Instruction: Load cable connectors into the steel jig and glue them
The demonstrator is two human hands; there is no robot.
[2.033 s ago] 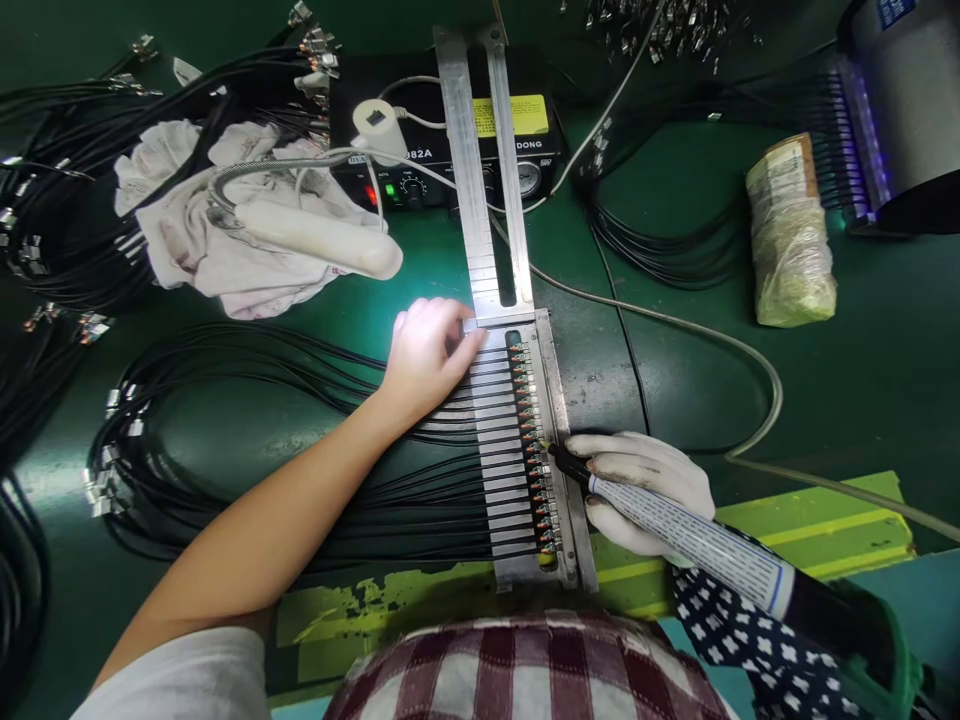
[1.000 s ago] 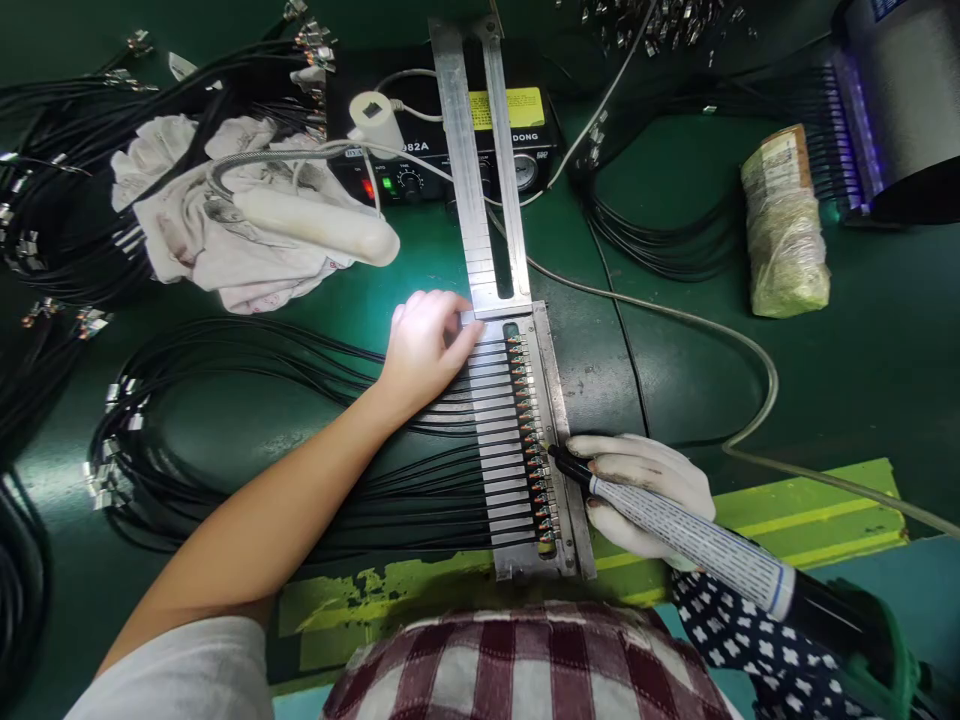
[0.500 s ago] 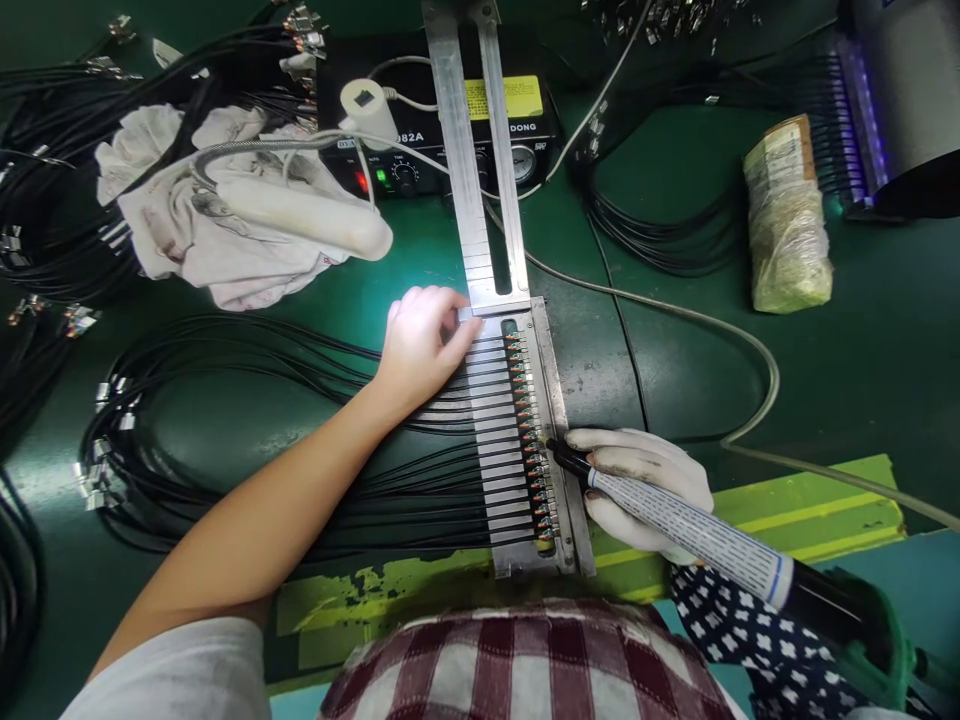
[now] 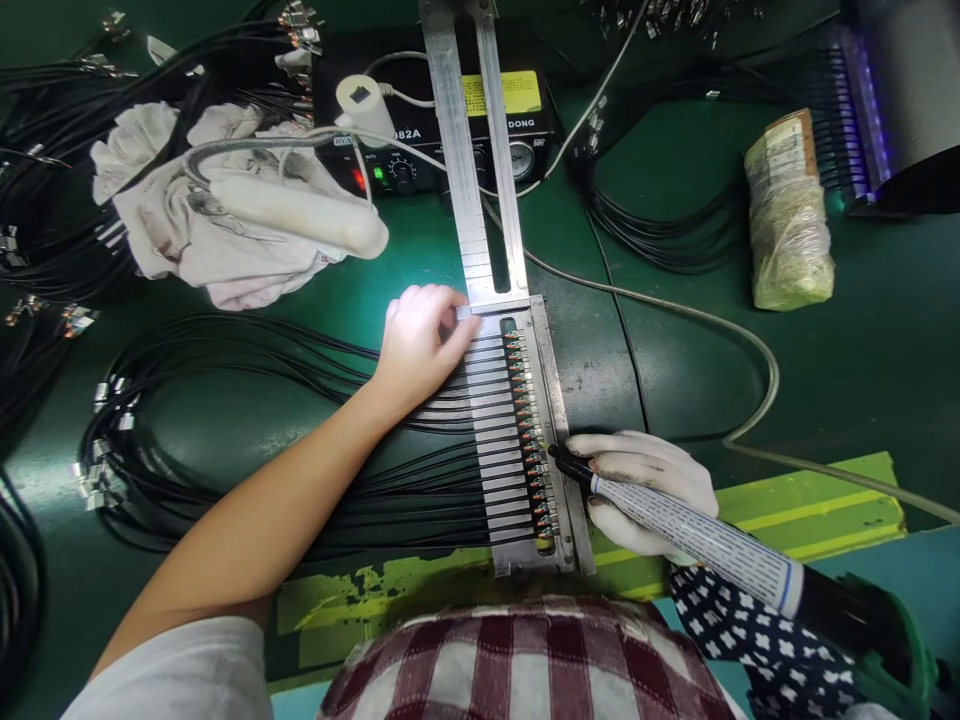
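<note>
Working over a scuffed dark green worktop (image 4: 697,390), with a worn yellow-green strip (image 4: 825,505) running below both hands. Got the white-gloved, grubby right hand (image 4: 664,475) wrapped around a fat black tube with a white printed label (image 4: 690,535), nose just beside the shiny metal terminals (image 4: 526,408) lined up in a long slotted silver fixture (image 4: 514,558), right between both hands. Bare left hand (image 4: 420,340) half curled at the fixture's upper left corner; can't tell about an actual pinch. Thin black cables (image 4: 139,505) looping off left, under that forearm. Beyond the left hand, a black control box (image 4: 420,178) with red and green lights lit, plus a crumpled white cloth (image 4: 247,265). Up past the right hand, a plastic-wrapped block (image 4: 791,230) and a grey drum-shaped thing (image 4: 919,100) glowing violet along one edge.
</note>
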